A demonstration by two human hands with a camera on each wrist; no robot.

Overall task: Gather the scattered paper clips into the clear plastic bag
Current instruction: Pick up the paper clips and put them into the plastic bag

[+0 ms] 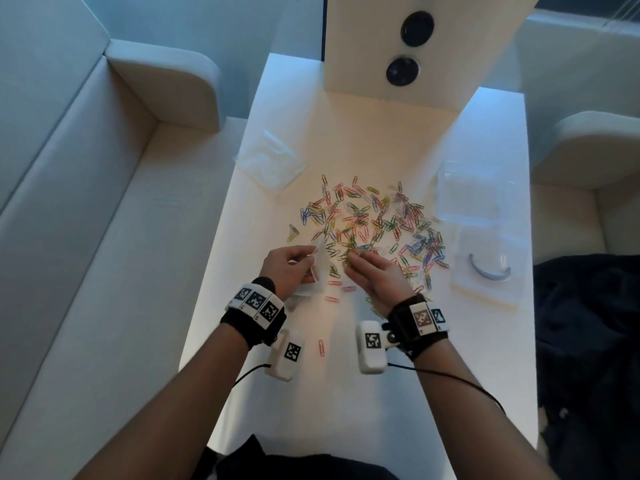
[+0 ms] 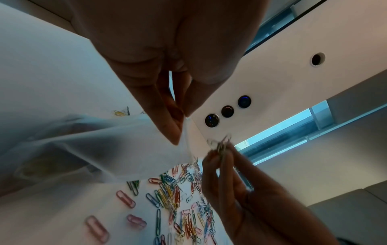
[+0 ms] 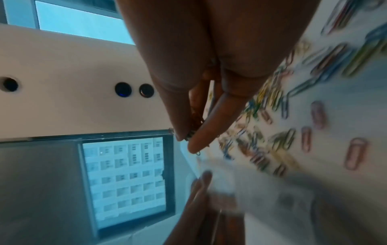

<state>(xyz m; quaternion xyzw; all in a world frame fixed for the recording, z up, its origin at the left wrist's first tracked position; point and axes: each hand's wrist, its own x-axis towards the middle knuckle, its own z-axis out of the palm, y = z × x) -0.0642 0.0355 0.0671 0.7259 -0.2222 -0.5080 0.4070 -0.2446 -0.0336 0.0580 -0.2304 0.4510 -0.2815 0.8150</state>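
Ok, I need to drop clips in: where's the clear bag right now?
In the head view the clear bag is pinched in the left hand, just left of the right hand.

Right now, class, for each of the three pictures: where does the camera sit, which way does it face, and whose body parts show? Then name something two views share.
Head: worn high, looks down at the white table; both forearms, left hand and right hand show.
Left wrist: under the left hand, looks along its fingers pinching the clear plastic bag; the right hand shows too.
Right wrist: under the right hand, looks along fingers pinching clips; it is blurred.
Shared: all views show the scattered paper clips.
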